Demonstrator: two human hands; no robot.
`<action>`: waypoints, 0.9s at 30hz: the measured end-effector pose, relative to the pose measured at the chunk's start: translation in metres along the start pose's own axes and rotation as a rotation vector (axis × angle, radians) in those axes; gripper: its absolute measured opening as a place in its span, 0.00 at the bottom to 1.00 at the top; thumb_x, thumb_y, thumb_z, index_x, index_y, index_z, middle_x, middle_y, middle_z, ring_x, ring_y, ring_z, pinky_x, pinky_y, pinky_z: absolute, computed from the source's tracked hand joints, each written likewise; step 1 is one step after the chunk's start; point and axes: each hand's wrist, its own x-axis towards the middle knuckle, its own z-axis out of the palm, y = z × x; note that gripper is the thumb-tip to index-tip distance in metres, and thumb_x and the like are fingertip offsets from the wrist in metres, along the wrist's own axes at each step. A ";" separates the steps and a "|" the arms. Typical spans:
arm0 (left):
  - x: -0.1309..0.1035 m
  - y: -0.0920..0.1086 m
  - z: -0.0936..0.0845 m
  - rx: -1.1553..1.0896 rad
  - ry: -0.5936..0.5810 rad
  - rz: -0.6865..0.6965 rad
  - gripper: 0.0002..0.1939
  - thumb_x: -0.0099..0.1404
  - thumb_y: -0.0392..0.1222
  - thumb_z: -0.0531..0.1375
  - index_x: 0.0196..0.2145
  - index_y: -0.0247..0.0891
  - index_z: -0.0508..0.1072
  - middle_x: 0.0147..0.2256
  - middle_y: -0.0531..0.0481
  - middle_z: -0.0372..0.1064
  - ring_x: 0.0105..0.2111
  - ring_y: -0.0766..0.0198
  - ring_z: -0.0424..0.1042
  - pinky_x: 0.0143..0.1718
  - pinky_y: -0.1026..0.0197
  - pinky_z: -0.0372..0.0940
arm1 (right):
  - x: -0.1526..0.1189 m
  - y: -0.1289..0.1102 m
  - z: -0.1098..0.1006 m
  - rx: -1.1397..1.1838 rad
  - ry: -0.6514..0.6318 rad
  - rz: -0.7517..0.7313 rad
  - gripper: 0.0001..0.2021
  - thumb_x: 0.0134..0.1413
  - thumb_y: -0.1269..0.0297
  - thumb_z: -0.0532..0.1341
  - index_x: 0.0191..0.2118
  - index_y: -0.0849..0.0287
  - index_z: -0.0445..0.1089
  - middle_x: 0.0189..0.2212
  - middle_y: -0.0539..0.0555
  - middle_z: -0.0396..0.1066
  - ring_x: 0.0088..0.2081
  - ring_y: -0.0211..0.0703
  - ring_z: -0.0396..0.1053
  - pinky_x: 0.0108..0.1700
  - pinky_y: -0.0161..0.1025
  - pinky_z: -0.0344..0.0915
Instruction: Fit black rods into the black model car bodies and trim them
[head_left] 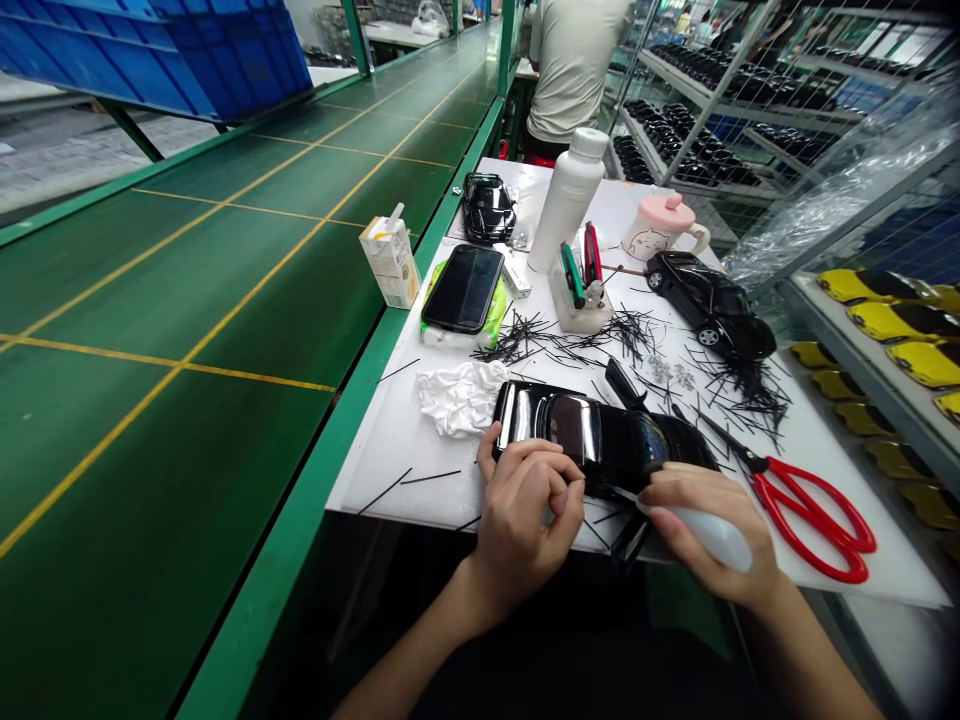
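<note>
A glossy black model car (615, 432) lies lengthwise at the near side of the white worktop, with its doors swung out. My left hand (529, 505) is closed against the car's rear and near side. Its thumb and index finger are pinched together by the door opening, and what they hold, if anything, is hidden. In my right hand (701, 515) is a whitish squeeze bottle (716, 538) with a thin tip, which points at the car's near side close to my left fingertips. Red-handled scissors (814, 515) lie to the right of that hand.
Thin black strips (517, 340) are scattered about. Around them are crumpled white tissue (461, 398), a phone (465, 288), a cutter holder (581, 300), a white bottle (570, 200), a mug (660, 228) and another black car (709, 300). A green conveyor (225, 300) runs along the left.
</note>
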 end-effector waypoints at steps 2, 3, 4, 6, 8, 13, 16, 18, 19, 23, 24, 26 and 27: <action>0.000 0.000 0.000 0.008 -0.002 0.002 0.17 0.64 0.29 0.58 0.25 0.40 0.55 0.28 0.60 0.74 0.41 0.65 0.74 0.68 0.44 0.42 | 0.000 0.000 0.000 0.001 0.008 0.003 0.06 0.57 0.75 0.58 0.35 0.57 0.69 0.24 0.51 0.71 0.24 0.42 0.70 0.28 0.39 0.68; 0.000 0.000 0.000 0.014 -0.003 0.002 0.17 0.64 0.29 0.58 0.25 0.40 0.55 0.28 0.60 0.74 0.41 0.65 0.74 0.68 0.44 0.42 | 0.000 0.000 0.000 0.000 0.011 0.005 0.06 0.57 0.75 0.58 0.35 0.57 0.69 0.24 0.51 0.71 0.24 0.42 0.70 0.28 0.39 0.68; 0.000 0.000 0.000 0.019 -0.004 0.002 0.17 0.64 0.29 0.58 0.25 0.40 0.55 0.28 0.60 0.74 0.41 0.65 0.75 0.68 0.44 0.42 | 0.000 0.000 0.000 -0.002 0.015 0.006 0.06 0.57 0.74 0.58 0.34 0.57 0.70 0.24 0.51 0.71 0.24 0.42 0.70 0.28 0.39 0.68; 0.001 0.001 0.000 0.021 -0.002 0.000 0.16 0.64 0.29 0.58 0.25 0.40 0.55 0.28 0.60 0.74 0.41 0.65 0.75 0.68 0.44 0.42 | 0.000 0.000 0.000 -0.007 0.020 0.008 0.06 0.56 0.74 0.58 0.34 0.56 0.70 0.23 0.51 0.71 0.23 0.43 0.70 0.28 0.39 0.68; 0.001 0.001 0.000 0.015 0.002 -0.001 0.16 0.64 0.29 0.59 0.25 0.40 0.55 0.28 0.60 0.74 0.41 0.65 0.75 0.68 0.45 0.42 | 0.000 0.000 0.000 -0.013 0.026 0.007 0.06 0.56 0.74 0.58 0.33 0.56 0.70 0.23 0.51 0.72 0.24 0.43 0.71 0.28 0.39 0.68; 0.000 0.001 0.000 0.009 0.003 0.006 0.17 0.64 0.28 0.59 0.25 0.40 0.54 0.28 0.60 0.74 0.41 0.65 0.74 0.68 0.46 0.42 | 0.000 0.000 0.001 -0.003 0.040 0.005 0.06 0.56 0.74 0.58 0.34 0.56 0.70 0.23 0.52 0.72 0.24 0.43 0.71 0.28 0.39 0.68; 0.000 0.001 0.001 0.009 0.006 0.005 0.17 0.64 0.28 0.59 0.25 0.40 0.54 0.28 0.60 0.74 0.41 0.65 0.74 0.68 0.46 0.42 | 0.002 0.000 0.001 0.001 0.035 -0.013 0.06 0.56 0.75 0.58 0.34 0.57 0.70 0.23 0.51 0.71 0.23 0.42 0.70 0.27 0.39 0.68; 0.000 0.001 0.001 0.008 0.007 0.005 0.17 0.63 0.28 0.59 0.25 0.40 0.54 0.28 0.60 0.74 0.41 0.65 0.74 0.68 0.46 0.42 | 0.003 -0.001 0.001 -0.005 0.036 -0.020 0.06 0.57 0.74 0.58 0.34 0.57 0.69 0.23 0.51 0.70 0.23 0.42 0.70 0.26 0.38 0.67; 0.000 0.001 0.001 0.006 0.008 0.005 0.17 0.63 0.28 0.59 0.25 0.40 0.55 0.28 0.60 0.74 0.41 0.65 0.74 0.68 0.46 0.41 | 0.004 -0.001 0.001 -0.007 0.042 -0.021 0.06 0.57 0.74 0.58 0.34 0.57 0.69 0.22 0.51 0.70 0.23 0.42 0.70 0.26 0.38 0.66; 0.000 0.000 0.001 0.003 0.008 0.007 0.17 0.64 0.28 0.59 0.26 0.40 0.55 0.28 0.60 0.74 0.41 0.65 0.74 0.68 0.46 0.41 | 0.001 0.001 0.001 0.013 0.101 -0.024 0.06 0.57 0.74 0.58 0.35 0.57 0.70 0.22 0.51 0.71 0.23 0.43 0.71 0.24 0.38 0.65; 0.001 0.000 0.001 0.004 0.009 0.007 0.17 0.64 0.28 0.59 0.25 0.40 0.54 0.28 0.60 0.74 0.41 0.65 0.74 0.68 0.46 0.41 | -0.003 0.002 0.002 0.031 0.120 -0.024 0.06 0.56 0.74 0.58 0.36 0.57 0.71 0.23 0.51 0.71 0.23 0.44 0.71 0.24 0.39 0.66; 0.001 0.000 0.001 0.011 0.010 0.005 0.17 0.64 0.28 0.58 0.25 0.40 0.54 0.28 0.60 0.74 0.41 0.65 0.74 0.68 0.46 0.41 | -0.014 0.006 0.003 0.084 0.191 0.011 0.07 0.57 0.73 0.59 0.37 0.56 0.73 0.24 0.52 0.73 0.26 0.45 0.73 0.27 0.40 0.68; 0.001 0.000 0.001 0.016 0.011 0.005 0.17 0.64 0.28 0.58 0.25 0.40 0.54 0.28 0.60 0.74 0.40 0.65 0.74 0.68 0.46 0.41 | -0.020 0.007 0.003 0.117 0.259 0.049 0.06 0.58 0.70 0.59 0.37 0.55 0.74 0.25 0.52 0.73 0.28 0.47 0.74 0.29 0.42 0.69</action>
